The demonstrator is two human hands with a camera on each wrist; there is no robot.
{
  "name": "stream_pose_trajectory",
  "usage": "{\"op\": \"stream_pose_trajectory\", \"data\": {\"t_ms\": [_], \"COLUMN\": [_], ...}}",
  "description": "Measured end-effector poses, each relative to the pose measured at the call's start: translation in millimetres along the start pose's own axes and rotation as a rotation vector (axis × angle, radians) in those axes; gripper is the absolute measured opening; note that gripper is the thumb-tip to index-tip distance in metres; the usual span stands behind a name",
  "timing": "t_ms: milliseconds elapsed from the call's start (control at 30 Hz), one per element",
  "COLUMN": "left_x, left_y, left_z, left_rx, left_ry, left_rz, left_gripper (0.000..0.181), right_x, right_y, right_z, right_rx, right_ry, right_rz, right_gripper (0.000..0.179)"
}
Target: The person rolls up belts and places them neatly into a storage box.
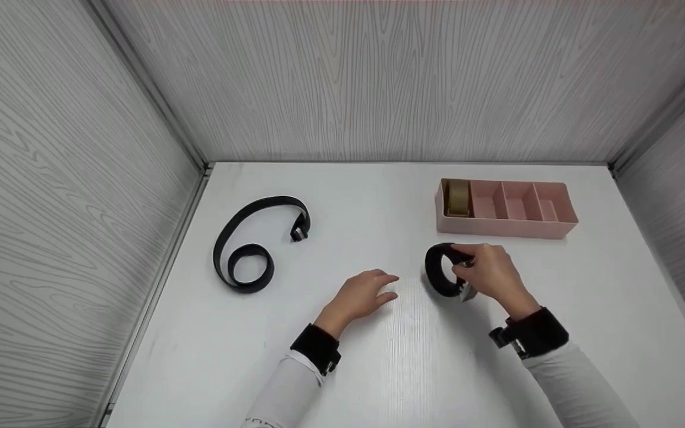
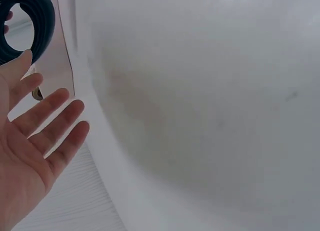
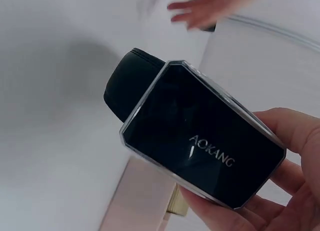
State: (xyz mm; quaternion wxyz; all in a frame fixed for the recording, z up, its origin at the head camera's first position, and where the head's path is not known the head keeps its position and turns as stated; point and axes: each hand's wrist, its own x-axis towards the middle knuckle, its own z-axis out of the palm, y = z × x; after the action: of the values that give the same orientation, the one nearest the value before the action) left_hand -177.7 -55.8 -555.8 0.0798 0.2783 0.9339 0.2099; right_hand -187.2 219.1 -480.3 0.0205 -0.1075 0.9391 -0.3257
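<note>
A coiled black belt (image 1: 435, 270) hangs a little above the table in my right hand (image 1: 493, 273). That hand's fingers and thumb grip its buckle, a dark rectangular plate (image 3: 200, 136) with a silver edge and the word AOKANG. To the left, my left hand (image 1: 359, 296) hovers with fingers extended, apart from the belt; its palm (image 2: 22, 166) shows bare in the left wrist view. A second black belt (image 1: 250, 287) lies on the left of the table, one end coiled, the buckle end (image 1: 299, 233) curving away.
Beyond my right hand stands a pink divided box (image 1: 497, 226) with several compartments. Its leftmost compartment holds a tan rolled-up band (image 1: 459, 198). Wood-grain panels (image 1: 354, 83) enclose the white table (image 1: 372, 196) at the back and both sides.
</note>
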Motion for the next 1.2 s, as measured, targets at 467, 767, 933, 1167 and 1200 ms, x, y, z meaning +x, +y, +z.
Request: {"op": "stream_pose_trajectory", "data": {"t_ms": [467,767,933,1167,1200], "left_x": [-15.7,-16.2,-13.7,-12.0,-11.8], "left_y": [-32.0,-31.9,-29.2,-25.5,-25.4], "left_z": [8.7,6.5,7.8,8.4,8.2], "left_rx": [0.170,0.209,0.220,0.214,0.214], "left_ry": [-0.006,0.025,0.008,0.006,0.009], "left_rz": [-0.231,-0.255,-0.266,-0.254,-0.252], "left_gripper": [0.053,0.053,0.053,0.053,0.052], "right_x": [54.7,97.5,109.4,115.4,115.2], "right_y": [30,53,65,84,86], "right_z": [-61,-65,-57,-40,-38], "right_rx": [-0.165,-0.118,-0.154,-0.077,-0.072], "right_ry": [0.183,0.360,0.460,0.595,0.606], "right_rz": [0.027,0.070,0.134,0.175,0.176], "right_gripper": [0.045,0.045,0.043,0.044,0.045]}}
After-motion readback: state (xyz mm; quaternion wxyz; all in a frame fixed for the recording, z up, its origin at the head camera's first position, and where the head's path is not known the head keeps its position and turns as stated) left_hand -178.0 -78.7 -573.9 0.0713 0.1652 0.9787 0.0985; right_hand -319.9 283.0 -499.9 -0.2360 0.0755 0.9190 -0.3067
